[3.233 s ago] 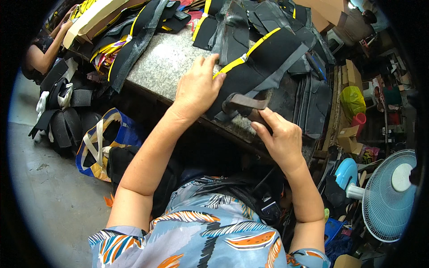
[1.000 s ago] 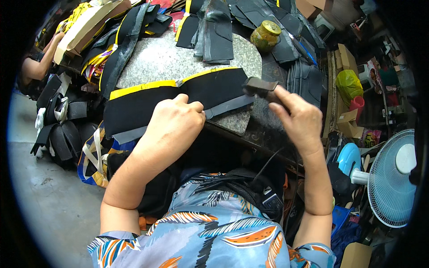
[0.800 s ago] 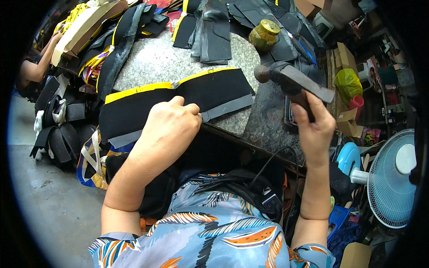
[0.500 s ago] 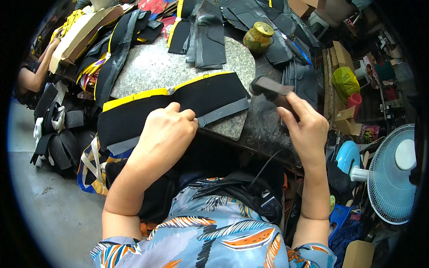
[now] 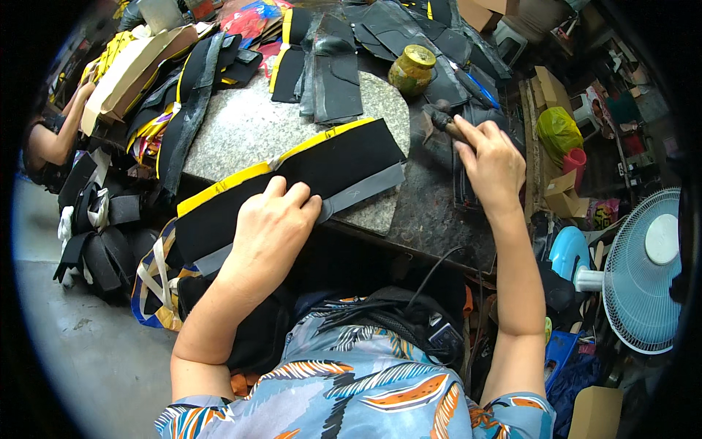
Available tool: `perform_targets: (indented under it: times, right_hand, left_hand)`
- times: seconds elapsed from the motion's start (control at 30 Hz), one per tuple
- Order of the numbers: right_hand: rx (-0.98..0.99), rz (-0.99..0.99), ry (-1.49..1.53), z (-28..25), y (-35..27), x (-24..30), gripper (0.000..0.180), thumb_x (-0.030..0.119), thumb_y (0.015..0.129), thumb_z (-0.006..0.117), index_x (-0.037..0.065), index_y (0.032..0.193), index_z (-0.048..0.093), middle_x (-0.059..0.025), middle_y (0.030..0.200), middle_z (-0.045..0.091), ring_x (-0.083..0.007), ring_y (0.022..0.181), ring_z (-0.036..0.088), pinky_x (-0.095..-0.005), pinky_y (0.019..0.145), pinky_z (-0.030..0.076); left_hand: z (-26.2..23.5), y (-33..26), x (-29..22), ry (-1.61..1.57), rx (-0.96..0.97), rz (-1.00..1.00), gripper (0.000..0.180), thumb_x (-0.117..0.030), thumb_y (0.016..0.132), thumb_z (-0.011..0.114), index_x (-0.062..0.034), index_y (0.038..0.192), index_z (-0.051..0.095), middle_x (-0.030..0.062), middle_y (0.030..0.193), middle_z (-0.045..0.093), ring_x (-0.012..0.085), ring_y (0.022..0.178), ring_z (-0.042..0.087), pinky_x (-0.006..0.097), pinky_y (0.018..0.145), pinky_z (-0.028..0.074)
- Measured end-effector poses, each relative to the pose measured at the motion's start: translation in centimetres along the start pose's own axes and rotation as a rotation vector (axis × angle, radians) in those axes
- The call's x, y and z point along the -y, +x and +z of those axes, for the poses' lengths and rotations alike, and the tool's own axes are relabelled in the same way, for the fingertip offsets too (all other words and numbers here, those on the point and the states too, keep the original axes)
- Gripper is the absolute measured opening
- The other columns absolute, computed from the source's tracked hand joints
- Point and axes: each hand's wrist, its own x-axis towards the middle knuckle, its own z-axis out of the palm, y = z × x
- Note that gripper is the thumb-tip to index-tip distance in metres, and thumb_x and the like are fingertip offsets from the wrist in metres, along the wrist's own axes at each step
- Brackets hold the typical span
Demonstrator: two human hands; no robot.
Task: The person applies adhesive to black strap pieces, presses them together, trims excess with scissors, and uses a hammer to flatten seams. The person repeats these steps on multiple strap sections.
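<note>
My left hand (image 5: 279, 227) is closed on the near edge of a long black fabric panel (image 5: 344, 157). The panel has a yellow strip (image 5: 227, 186) along its far edge and a grey strip (image 5: 365, 192) along its near edge. It lies partly on a speckled stone slab (image 5: 241, 121), and its left end overhangs the table's front. My right hand (image 5: 491, 164) grips the handle of a small dark hammer (image 5: 441, 118), raised over the dark tabletop to the right of the slab. The fingers partly cover the handle.
Behind the slab lie stacked black panels (image 5: 336, 73) and a yellowish, smeared jar (image 5: 412, 71). More panels (image 5: 194, 102) hang at the left, near another person's arm (image 5: 62, 139). A fan (image 5: 643, 271) stands at right; a bag (image 5: 157, 285) hangs below the table's left side.
The hammer has turned in my right hand and its head has lifted away from the slab. The panel has tilted, its left end shifting nearer and rightward, with my left hand still gripping it.
</note>
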Motion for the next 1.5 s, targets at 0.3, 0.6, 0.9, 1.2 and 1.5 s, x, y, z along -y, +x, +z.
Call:
perform_targets:
  times: [0.3,0.6,0.9,1.2,1.5]
  right_hand:
    - [0.007,-0.013,0.14,-0.7,2.4,2.0,0.072,0.022,0.07,0.086,0.012,0.135,0.058,-0.0089,0.115,0.068,-0.0292,0.102,0.064,-0.0425,0.089,0.052]
    - [0.027,-0.537,0.555,-1.5,0.2,9.7,0.022,0.013,0.068,0.08,0.011,0.085,0.067,-0.002,0.087,0.067,-0.0232,0.09,0.066,-0.0372,0.084,0.053]
    - [0.558,-0.427,0.801,-6.1,2.3,8.0,0.022,0.011,0.076,0.082,0.003,0.093,0.07,-0.0084,0.079,0.069,-0.0218,0.069,0.067,-0.0317,0.067,0.052]
    - [0.433,-0.26,0.631,2.6,2.4,7.1,0.025,0.007,0.083,0.072,-0.001,0.106,0.066,-0.0128,0.101,0.068,-0.024,0.093,0.066,-0.0358,0.086,0.051]
    - [0.363,-0.152,0.985,4.5,0.8,6.8,0.022,-0.006,0.078,0.071,-0.001,0.099,0.069,-0.009,0.092,0.063,-0.0212,0.088,0.063,-0.0305,0.083,0.049]
  left_hand:
    - [1.0,-0.2,0.4,0.003,-0.117,0.072,0.012,-0.014,0.076,0.065,-0.0087,0.086,0.066,0.0024,0.082,0.055,0.0195,0.084,0.058,0.03,0.065,0.05]
    - [-0.8,1.1,0.2,-0.214,-0.152,0.03,0.033,-0.01,0.068,0.077,-0.007,0.1,0.069,0.007,0.089,0.064,0.0271,0.085,0.063,0.037,0.073,0.054]
    - [-4.0,0.7,2.8,-0.534,0.001,-0.008,0.029,-0.019,0.073,0.081,-0.0022,0.091,0.065,0.0122,0.082,0.059,0.0347,0.083,0.06,0.042,0.074,0.05]
    - [4.3,6.1,4.7,-0.51,0.109,0.023,0.032,-0.026,0.086,0.074,-0.0035,0.106,0.063,0.0184,0.094,0.067,0.0396,0.092,0.065,0.046,0.079,0.052]
    - [5.1,3.8,5.4,-0.688,-0.038,0.01,0.031,-0.014,0.084,0.074,-0.0081,0.113,0.065,0.0128,0.093,0.066,0.0359,0.088,0.066,0.043,0.077,0.053]
